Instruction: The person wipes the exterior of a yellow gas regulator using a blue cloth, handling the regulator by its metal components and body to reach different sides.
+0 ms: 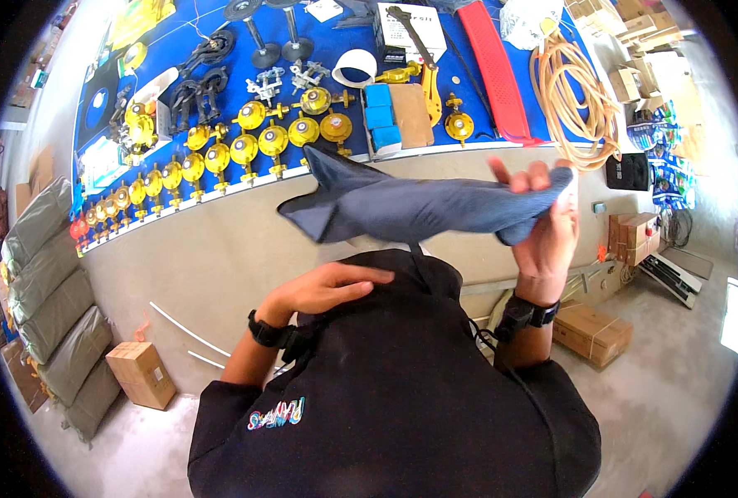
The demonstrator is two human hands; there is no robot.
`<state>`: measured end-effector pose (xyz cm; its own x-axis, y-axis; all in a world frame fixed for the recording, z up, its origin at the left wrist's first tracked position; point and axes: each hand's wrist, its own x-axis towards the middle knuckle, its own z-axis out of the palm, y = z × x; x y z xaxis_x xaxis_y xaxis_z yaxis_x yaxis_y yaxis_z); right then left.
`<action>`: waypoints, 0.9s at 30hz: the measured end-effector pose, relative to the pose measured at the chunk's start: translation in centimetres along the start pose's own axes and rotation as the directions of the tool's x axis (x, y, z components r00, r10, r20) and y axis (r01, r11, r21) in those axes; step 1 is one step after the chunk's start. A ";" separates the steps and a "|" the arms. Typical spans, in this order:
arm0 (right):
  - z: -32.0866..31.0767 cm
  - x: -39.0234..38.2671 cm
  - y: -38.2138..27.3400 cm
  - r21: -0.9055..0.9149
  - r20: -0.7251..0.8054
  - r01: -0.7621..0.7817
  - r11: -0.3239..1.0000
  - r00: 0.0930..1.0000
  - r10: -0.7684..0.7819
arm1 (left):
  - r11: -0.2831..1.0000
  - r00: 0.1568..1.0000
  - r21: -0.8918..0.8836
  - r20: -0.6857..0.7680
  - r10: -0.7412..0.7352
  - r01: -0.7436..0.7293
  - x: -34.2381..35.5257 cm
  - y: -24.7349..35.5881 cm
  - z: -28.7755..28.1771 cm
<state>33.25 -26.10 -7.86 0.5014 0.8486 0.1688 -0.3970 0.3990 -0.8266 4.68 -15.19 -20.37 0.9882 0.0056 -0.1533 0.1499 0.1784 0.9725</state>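
Note:
Up in front of my chest, my right hand (549, 220) grips one end of a grey shark-shaped toy (419, 206). The toy lies roughly level, its forked tail-like end pointing left and its other end partly covered by my fingers. A small fin-like flap hangs near my palm. My left hand (336, 286) is against the front of my black top, below the toy's forked end. Its fingers are stretched out and hold nothing.
Beyond the toy, a blue-covered table (170, 83) carries rows of yellow gas regulators (244, 148), a red perforated strip (498, 75) and a coiled tan hose (572, 100). Cardboard boxes (595, 330) stand on the floor to the right; wrapped grey bundles (49, 282) are stacked at left.

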 end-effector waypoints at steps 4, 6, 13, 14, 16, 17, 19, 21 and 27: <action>-6.0 -2.6 -4.6 0.061 -0.113 0.050 0.997 0.993 -0.043 | 0.973 0.978 -0.186 -0.135 -0.160 0.133 -1.2 -2.0 0.1; -8.8 -3.4 -7.3 0.074 -0.109 0.125 0.989 0.987 -0.117 | 0.974 0.960 -0.203 -0.237 -0.151 0.103 0.0 -1.6 -0.3; -12.9 -1.3 -18.7 0.314 0.253 0.089 0.945 0.952 -0.173 | 0.969 0.788 -0.244 -0.592 -0.170 0.026 14.7 -0.7 0.8; -14.5 -0.4 -20.0 0.361 0.354 -0.017 0.932 0.927 -0.120 | 0.956 0.779 -0.292 -0.595 -0.196 0.018 17.5 -1.1 1.1; -17.8 -0.1 -21.7 0.393 0.318 0.021 0.919 0.935 -0.157 | 0.967 0.726 -0.233 -0.647 -0.233 0.103 24.0 -1.7 1.6; -19.1 0.0 -22.7 0.402 0.304 0.029 0.915 0.939 -0.163 | 0.966 0.695 -0.215 -0.674 -0.251 0.141 27.1 -2.5 2.3; -22.2 -0.6 -23.5 0.400 0.127 0.096 0.912 0.979 -0.160 | 0.971 0.599 -0.180 -0.764 -0.240 0.160 33.6 -5.5 2.6; -28.9 -2.1 -23.4 0.167 -0.108 0.168 0.972 0.983 -0.151 | 0.911 0.433 0.147 -0.900 -0.038 0.385 40.8 -8.8 2.2; -37.5 -6.5 -26.4 -0.239 -0.380 -0.002 0.971 0.920 -0.091 | 0.674 0.202 0.152 -0.979 0.003 0.723 52.2 -13.6 1.2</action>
<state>69.29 -55.16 -7.27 0.7900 0.6125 0.0265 -0.2033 0.3025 -0.9312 54.27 -18.46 -41.40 0.1683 0.9653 -0.1999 0.8208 -0.0249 0.5706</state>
